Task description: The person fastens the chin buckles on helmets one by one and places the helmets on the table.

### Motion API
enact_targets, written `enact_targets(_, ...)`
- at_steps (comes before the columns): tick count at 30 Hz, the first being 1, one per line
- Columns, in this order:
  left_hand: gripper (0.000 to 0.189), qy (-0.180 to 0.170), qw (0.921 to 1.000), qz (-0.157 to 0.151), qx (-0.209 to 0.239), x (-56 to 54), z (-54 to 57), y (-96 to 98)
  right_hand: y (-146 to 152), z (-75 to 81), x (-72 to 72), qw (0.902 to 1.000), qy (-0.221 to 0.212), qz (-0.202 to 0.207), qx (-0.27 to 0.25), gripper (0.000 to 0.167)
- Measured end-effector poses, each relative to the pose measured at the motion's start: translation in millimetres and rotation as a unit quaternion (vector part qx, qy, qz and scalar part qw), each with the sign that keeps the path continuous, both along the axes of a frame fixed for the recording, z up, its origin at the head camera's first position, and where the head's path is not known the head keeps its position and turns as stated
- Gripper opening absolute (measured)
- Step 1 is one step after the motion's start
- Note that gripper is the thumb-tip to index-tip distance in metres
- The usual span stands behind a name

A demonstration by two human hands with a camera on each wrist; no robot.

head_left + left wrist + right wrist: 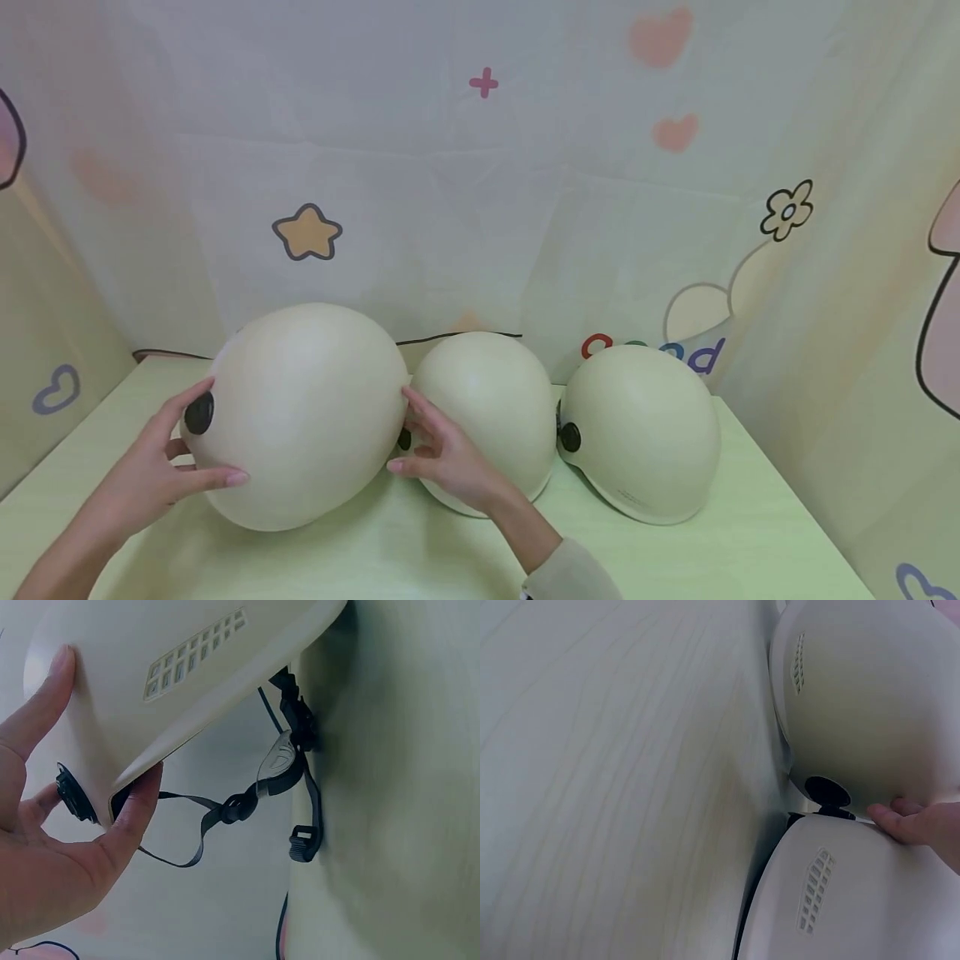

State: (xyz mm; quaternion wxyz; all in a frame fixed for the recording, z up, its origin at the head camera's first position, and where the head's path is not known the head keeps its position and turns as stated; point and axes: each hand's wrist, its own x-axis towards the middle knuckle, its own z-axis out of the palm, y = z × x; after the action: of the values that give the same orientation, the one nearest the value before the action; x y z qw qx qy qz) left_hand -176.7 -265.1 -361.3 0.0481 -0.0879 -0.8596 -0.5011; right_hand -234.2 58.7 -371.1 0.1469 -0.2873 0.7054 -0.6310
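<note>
A cream helmet (307, 408) stands at the left of a row, tilted, with a black round disc (198, 412) on its side. My left hand (161, 467) grips its left end near that disc, thumb at the lower edge. In the left wrist view a vent grille (195, 654) shows on the shell, and a black chin strap (238, 808) with a clear buckle part hangs below the rim. My right hand (450, 458) touches the same helmet's right side with its fingertips, thumb apart, in front of the middle helmet (487, 400).
A third cream helmet (641, 425) stands at the right, close to the middle one. All are on a pale wood-grain table (750, 517). Behind hangs a curtain (420, 200) with printed stars and hearts, and similar cloth closes both sides.
</note>
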Motion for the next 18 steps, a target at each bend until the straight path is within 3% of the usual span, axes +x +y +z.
enact_targets(11, 0.108, -0.013, 0.9999, -0.001, 0.002, -8.6, -10.8, -4.4, -2.6, -2.7, -1.5, 0.9993, -0.029, -0.017, 0.015, 0.083)
enact_targets(18, 0.107, -0.03, 0.9994, -0.011, 0.01, -13.9, -18.7, -9.9, -8.4, -5.8, -3.7, 0.9987, -0.023, -0.025, 0.037, 0.082)
